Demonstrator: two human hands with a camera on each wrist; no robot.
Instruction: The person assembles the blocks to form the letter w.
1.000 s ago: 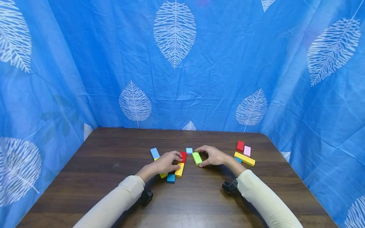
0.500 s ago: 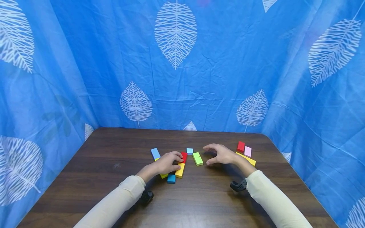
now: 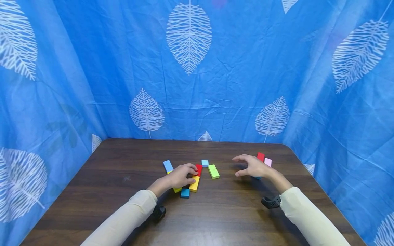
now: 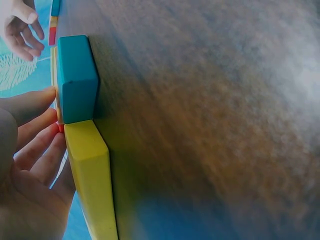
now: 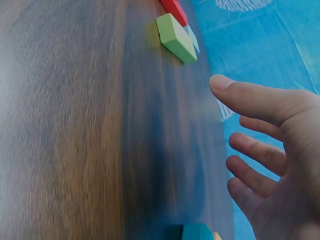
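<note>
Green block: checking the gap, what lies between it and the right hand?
Only bare table between the green block and the right hand, per the head view.
</note>
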